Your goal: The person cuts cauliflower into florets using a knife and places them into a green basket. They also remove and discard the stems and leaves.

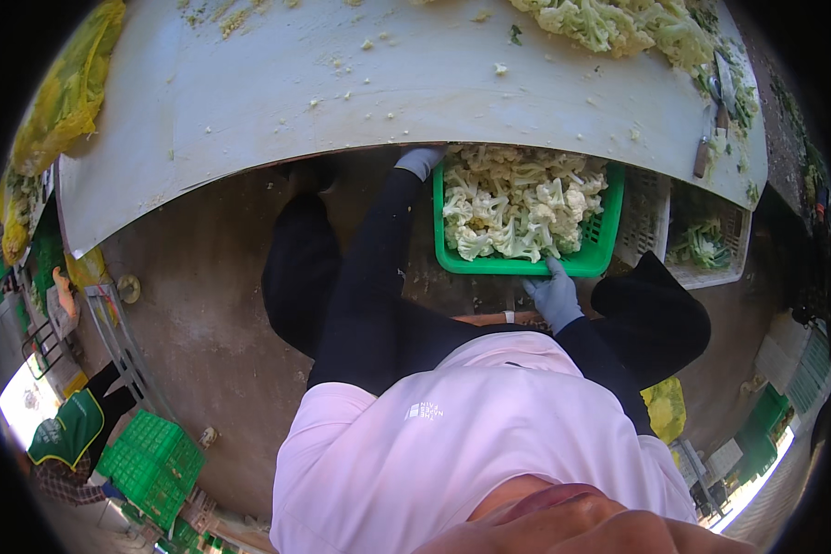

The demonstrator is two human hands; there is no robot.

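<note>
A green plastic basket (pixel 526 266) full of cut cauliflower florets (pixel 519 208) sits low in front of me, its far end hidden beneath the tabletop. At its near rim my right hand (pixel 555 296), in a grey glove, grips the edge with the thumb over the top. My left hand (pixel 419 162), gloved the same way, is at the basket's far left side. The table's edge covers its fingers, so their hold is hidden.
Cauliflower pieces (pixel 595 28) lie heaped on the white table (pixel 263 97), with knives (pixel 703 145) at its right. A pale crate (pixel 706 277) holding leaves stands right of the basket. Yellow mesh bags (pixel 69 97) are at left. Farther back, a person (pixel 69 429) is beside stacked green crates (pixel 152 464).
</note>
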